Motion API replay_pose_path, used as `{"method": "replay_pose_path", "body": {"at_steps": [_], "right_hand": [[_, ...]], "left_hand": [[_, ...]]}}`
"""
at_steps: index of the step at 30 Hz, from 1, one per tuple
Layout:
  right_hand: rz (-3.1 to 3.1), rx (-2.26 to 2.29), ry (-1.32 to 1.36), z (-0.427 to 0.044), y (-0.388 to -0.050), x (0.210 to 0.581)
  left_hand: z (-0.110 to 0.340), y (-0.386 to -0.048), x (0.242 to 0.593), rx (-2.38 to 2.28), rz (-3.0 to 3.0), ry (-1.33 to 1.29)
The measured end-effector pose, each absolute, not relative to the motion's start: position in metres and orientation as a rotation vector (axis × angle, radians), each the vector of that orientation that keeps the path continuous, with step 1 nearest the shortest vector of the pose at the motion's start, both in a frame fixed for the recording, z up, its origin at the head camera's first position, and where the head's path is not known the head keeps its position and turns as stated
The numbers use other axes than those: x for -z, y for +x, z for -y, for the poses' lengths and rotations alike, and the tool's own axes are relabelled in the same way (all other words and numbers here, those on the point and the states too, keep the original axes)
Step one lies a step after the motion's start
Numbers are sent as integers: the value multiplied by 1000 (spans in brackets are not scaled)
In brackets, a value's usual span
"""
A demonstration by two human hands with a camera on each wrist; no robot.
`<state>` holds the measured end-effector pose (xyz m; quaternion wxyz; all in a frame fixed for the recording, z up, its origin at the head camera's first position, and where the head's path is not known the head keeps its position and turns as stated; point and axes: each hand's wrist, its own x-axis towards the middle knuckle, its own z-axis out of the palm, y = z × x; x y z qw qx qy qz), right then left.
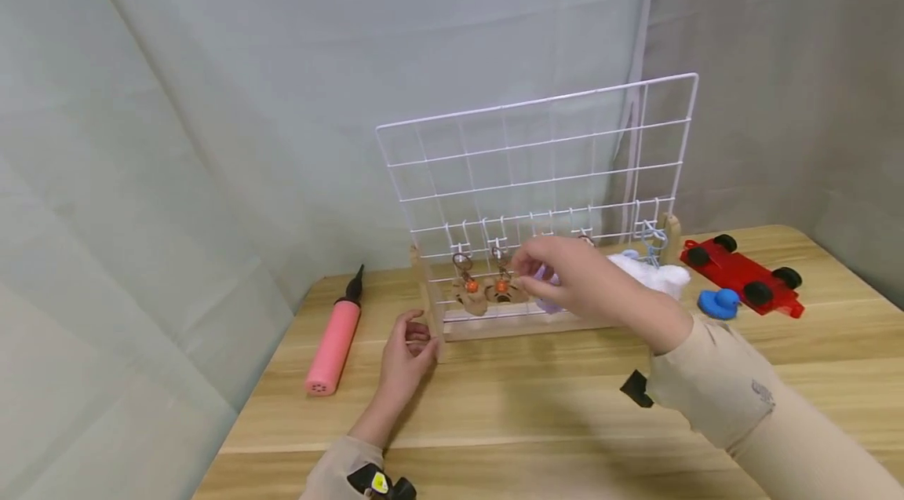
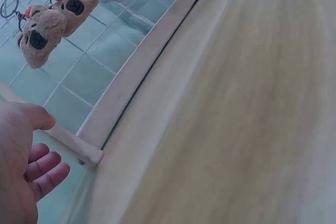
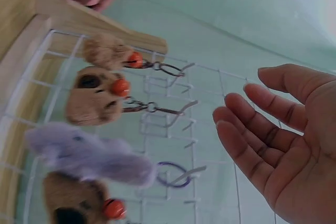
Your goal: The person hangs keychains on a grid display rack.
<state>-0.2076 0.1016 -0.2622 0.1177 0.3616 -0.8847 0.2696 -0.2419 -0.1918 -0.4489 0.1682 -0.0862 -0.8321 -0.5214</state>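
Observation:
A white wire grid rack (image 1: 537, 101) stands in a wooden base (image 1: 523, 327). From its hooks hang a brown plush keychain (image 1: 469, 301), another brown plush keychain (image 3: 92, 98), and a purple plush keychain (image 3: 89, 153); orange bells are on the brown ones. A third brown plush (image 3: 76, 198) shows below the purple one in the right wrist view. My left hand (image 1: 406, 359) is at the base's left foot, thumb touching the wood, fingers loosely bent. In front of the grid, my right hand (image 1: 575, 276) is raised with relaxed fingers and holds nothing.
A white plush (image 1: 650, 274) hangs at the rack's right end. Right of the rack are a blue duck (image 1: 719, 304) and a red toy car (image 1: 741, 272) lying wheels up. A pink hand pump (image 1: 335, 347) lies at the table's left. Curtains hang behind.

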Motion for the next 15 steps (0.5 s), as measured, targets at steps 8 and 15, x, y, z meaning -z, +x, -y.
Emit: {"method": "replay_pose_path", "body": {"at_steps": [8, 15], "right_hand": [[2359, -491, 1009, -138, -180, 308], [2118, -419, 919, -179, -167, 341]], "left_hand": [[194, -235, 427, 1158, 2461, -307], [214, -230, 406, 686, 2578, -310]]}}
